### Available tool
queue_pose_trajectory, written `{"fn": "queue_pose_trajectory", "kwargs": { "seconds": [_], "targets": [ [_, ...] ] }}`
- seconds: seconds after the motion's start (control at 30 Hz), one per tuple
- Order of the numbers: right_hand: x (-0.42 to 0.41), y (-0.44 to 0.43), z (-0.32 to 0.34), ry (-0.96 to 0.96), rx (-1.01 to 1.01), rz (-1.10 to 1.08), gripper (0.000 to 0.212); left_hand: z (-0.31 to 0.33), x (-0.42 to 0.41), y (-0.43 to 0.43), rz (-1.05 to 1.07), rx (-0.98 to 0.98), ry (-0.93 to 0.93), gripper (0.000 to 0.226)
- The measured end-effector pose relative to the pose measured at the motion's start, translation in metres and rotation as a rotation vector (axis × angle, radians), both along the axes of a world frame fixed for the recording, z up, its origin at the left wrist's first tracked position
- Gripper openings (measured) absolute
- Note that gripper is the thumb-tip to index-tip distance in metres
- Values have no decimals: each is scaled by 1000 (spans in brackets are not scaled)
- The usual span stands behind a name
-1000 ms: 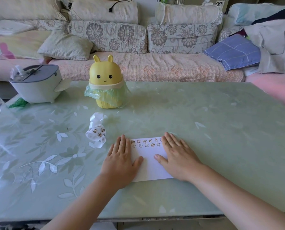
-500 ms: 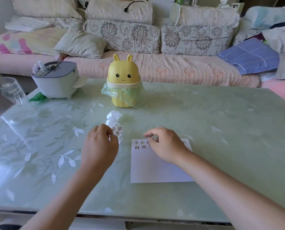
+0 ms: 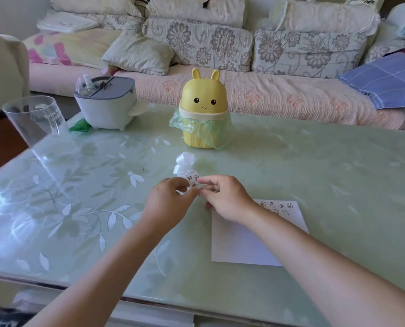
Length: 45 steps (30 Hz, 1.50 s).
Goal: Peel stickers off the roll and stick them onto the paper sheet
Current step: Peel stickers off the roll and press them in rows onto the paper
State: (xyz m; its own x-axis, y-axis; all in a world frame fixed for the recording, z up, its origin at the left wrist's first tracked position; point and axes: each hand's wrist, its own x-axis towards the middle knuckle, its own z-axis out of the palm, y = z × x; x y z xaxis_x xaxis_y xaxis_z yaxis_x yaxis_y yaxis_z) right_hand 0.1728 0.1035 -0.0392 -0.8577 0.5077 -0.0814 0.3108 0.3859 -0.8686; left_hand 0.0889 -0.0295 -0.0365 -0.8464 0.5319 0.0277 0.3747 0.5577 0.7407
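Beside the paper sheet (image 3: 239, 246) — left hand (image 3: 167, 204), now right hand (image 3: 227, 199) too, pinching sticker roll (image 3: 190, 177).

A yellow rabbit-eared bin (image 3: 203, 102), lined with a green bag (image 3: 198, 129), is standing at centre on the pale green table (image 3: 314, 166). A grey-lidded white container (image 3: 105, 105) is sitting to its left, and a clear cup (image 3: 35, 121) is standing further left. Floral cushions (image 3: 196, 43) are lining the sofa (image 3: 267, 97) across the top, and a blue checked cloth (image 3: 385, 81) is lying at upper right.

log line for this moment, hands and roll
step: peel | left hand: holds sticker roll | right hand: pinches sticker roll | paper sheet: flat on table, partly stickered
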Motion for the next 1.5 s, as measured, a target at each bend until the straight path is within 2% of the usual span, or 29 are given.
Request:
{"fn": "queue_pose_trajectory", "kwargs": {
  "seconds": [0.1, 0.17, 0.37, 0.57, 0.83, 0.97, 1.17, 1.33, 1.5],
  "targets": [
    [-2, -4, 4, 47, -45, -20, 26, 5, -1, -1, -28, 63, -42, 18],
    [-1, -6, 10, 72, -88, -32, 28, 9, -2, -2, -24, 139, -150, 23],
    [5, -9, 26, 101, -192, 20, 28, 22, -4, -8, 6, 328, -502, 17],
    [7, -11, 28, 75, -166, 16, 28, 24, -4, -14, 3, 380, -634, 20],
    [7, -13, 25, 139, -92, 10, 19, 17, -3, -13, 22, 382, -641, 23],
    [8, -10, 23, 186, 123, 12, 12, 17, -4, -13, 27, 385, -673, 22],
    [12, -12, 19, 233, 404, 52, 19, 17, -3, -13, 69, 431, -675, 16],
    [11, -15, 17, 244, 346, -3, 12, 16, 1, -12, 89, 429, -643, 19],
    [9, -18, 11, 308, 491, -13, 10, 19, 6, -12, 106, 429, -658, 21]
  ]
}}
